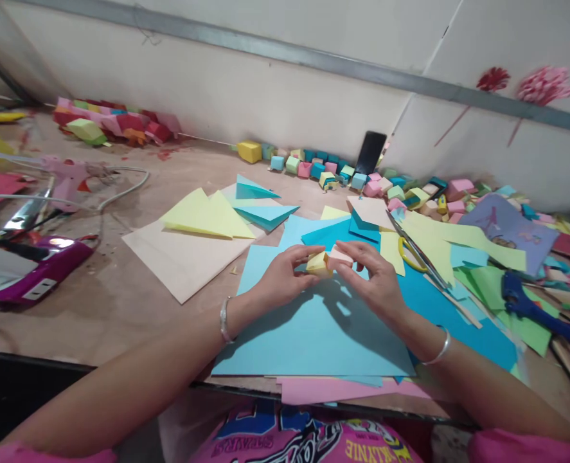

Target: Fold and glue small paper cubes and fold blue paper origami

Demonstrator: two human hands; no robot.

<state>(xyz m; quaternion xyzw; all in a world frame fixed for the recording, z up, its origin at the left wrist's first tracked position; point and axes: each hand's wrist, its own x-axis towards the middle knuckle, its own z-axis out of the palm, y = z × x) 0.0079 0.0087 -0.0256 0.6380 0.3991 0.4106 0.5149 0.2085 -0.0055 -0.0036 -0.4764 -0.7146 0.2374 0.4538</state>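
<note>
Between thumb and fingers, my left hand (289, 275) pinches a small yellow folded paper box (317, 263). My right hand (372, 273) pinches a pale pink paper box (339, 258), which meets the yellow one side to side; whether they are joined I cannot tell. Both hands hover over a large light-blue paper sheet (308, 341), casting shadows on it. Just beyond them lies a darker blue folded sheet (330, 233). Yellow-handled scissors (412, 254) rest on papers to the right of my right hand.
Many small paper boxes (317, 170) line the wall, with a phone (370, 152) leaning among them. Folded yellow paper (202, 215) lies at left. A pink glue gun (67, 180), purple power strip (38, 270) and cables occupy the far left; a blue glue gun (530, 305) lies right.
</note>
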